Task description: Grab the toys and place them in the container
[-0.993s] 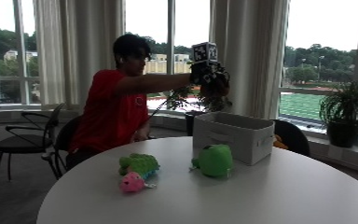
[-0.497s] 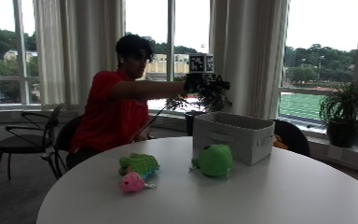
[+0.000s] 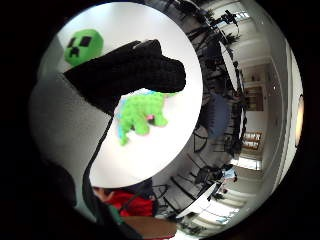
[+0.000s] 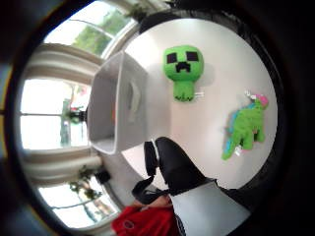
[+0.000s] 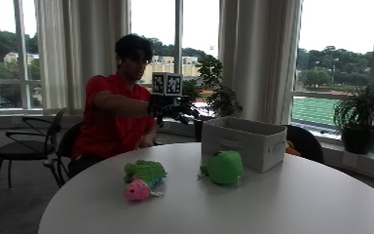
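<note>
Two toys wait: with your gloved right hand (image 5: 169,108) empty and relaxed, lower onto the dinosaur (image 5: 144,174) first, gripping its body.

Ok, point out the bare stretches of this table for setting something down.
The near half of the round table is bare, from the green dinosaur and creeper plush to its edge. A gap separates those toys. It is crowded where the creeper sits beside the white bin.

A person with short dark hair wears a red short-sleeved T-shirt (image 5: 112,124). The right hand (image 5: 164,106) is covered by a black knitted glove, with black straps and a white plastic piece at the palm.
</note>
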{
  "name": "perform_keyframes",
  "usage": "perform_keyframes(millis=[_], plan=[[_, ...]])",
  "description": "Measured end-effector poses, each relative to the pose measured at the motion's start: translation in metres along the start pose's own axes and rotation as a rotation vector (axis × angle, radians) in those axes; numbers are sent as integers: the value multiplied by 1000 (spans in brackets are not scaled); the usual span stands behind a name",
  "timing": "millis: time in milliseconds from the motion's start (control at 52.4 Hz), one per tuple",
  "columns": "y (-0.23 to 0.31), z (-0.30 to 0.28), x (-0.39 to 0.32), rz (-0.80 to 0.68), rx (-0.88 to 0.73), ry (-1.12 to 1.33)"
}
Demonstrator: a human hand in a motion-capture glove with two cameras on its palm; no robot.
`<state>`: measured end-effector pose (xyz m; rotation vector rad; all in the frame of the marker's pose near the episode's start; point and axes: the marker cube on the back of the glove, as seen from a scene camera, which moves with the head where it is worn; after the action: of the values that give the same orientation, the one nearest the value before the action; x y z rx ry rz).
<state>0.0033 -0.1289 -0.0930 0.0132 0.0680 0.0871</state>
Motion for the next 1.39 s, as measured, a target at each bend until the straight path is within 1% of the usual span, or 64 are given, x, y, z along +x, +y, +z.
perform_keyframes(millis=[38,287,497,592,821,1012,1070,1165,1203,1318,1394], plan=[[6,13,15,-27,-20,3],[23,76,69,109,-108,50],[27,123,99,142,-187,74],[28,140,106,159,-218,69],[24,178,114,169,-347,72],[21,178,108,169,-410,40],[23,175,103,165,-387,47],[25,171,94,132,-185,186],[24,169,91,117,-132,217],[21,155,90,118,-86,163],[20,133,87,130,-34,126]])
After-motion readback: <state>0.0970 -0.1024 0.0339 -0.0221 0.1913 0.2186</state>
